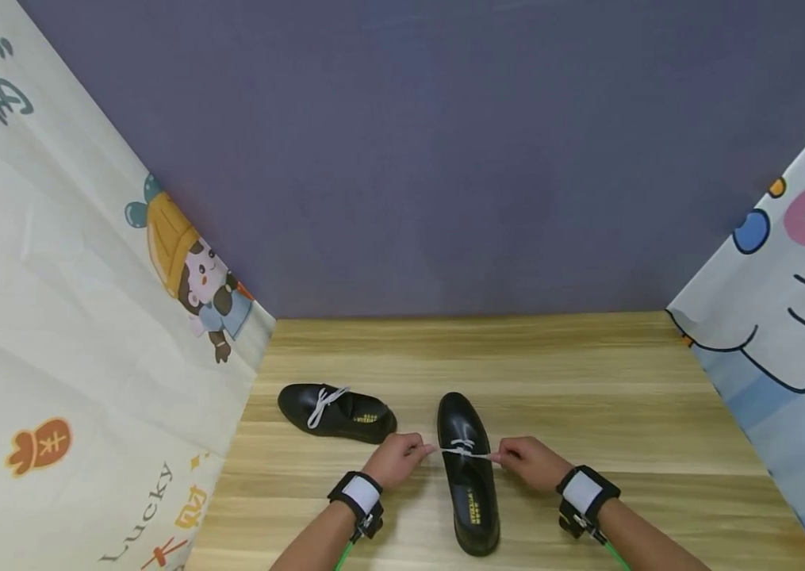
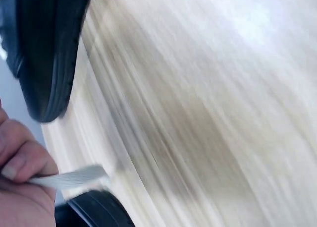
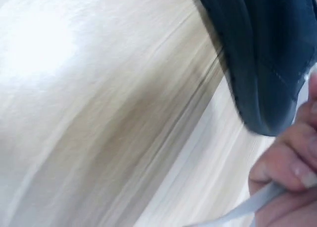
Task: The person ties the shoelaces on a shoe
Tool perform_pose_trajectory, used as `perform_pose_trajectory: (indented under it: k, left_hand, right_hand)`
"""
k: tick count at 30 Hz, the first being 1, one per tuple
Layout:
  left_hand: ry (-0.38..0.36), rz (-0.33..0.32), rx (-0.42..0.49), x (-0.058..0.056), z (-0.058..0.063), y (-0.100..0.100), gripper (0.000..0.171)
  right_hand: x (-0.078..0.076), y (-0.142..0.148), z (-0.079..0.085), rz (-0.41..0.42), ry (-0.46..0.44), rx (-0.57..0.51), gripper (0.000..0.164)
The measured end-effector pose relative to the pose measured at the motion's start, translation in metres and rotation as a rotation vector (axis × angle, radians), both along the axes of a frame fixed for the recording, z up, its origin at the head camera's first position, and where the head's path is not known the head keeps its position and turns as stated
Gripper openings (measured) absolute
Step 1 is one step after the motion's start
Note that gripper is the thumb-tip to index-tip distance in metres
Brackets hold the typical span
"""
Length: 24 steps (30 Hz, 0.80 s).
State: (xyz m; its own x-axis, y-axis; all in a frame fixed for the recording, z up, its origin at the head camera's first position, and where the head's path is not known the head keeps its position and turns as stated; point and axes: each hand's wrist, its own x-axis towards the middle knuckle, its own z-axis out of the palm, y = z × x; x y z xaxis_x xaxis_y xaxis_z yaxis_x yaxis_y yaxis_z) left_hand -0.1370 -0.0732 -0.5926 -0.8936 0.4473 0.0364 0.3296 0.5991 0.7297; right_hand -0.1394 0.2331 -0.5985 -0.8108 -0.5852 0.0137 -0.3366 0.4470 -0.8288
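Note:
A black dress shoe (image 1: pixel 474 484) lies on the wooden surface, toe pointing away from me, with a white shoelace (image 1: pixel 464 453) across its front. My left hand (image 1: pixel 396 460) is left of this shoe and pinches one lace end between thumb and curled forefinger. On the other side my right hand (image 1: pixel 532 462) pinches the opposite lace end. The lace runs nearly straight between both hands over the shoe. In the left wrist view a flat lace tail (image 2: pixel 74 176) sticks out of the grip; the right wrist view shows the lace (image 3: pixel 242 207) leaving the right fingers.
A second black shoe (image 1: pixel 338 412), its white lace tied in a bow, lies sideways just beyond my left hand. The wood-grain surface (image 1: pixel 588 381) meets a grey-purple panel (image 1: pixel 445 159) at the back. Printed cartoon sheets hang at the left (image 1: pixel 52 277) and right (image 1: pixel 787 317).

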Motion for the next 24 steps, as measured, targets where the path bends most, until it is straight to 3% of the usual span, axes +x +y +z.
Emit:
perform_pose_trajectory:
  k: [6, 10, 13, 21, 24]
  left_hand:
    - [-0.154, 0.026, 0.205, -0.002, 0.007, -0.002, 0.041]
    - [-0.324, 0.056, 0.402, 0.001, 0.015, 0.008, 0.036]
    - [-0.402, 0.086, 0.538, 0.000, 0.019, 0.016, 0.034]
    - [-0.444, 0.127, 0.855, -0.005, 0.028, 0.038, 0.038]
    - [-0.456, 0.131, 0.956, -0.008, 0.029, 0.045, 0.031]
  right_hand:
    - [0.001, 0.010, -0.001, 0.014, -0.134, -0.081, 0.023]
    - [0.003, 0.006, 0.004, 0.054, -0.223, -0.245, 0.023]
    - [0.003, 0.000, 0.010, 0.060, -0.236, -0.385, 0.023]
    - [0.000, -0.021, 0.018, -0.150, -0.337, -0.657, 0.032]
    - [-0.002, -0.030, 0.020, -0.199, -0.387, -0.735, 0.035]
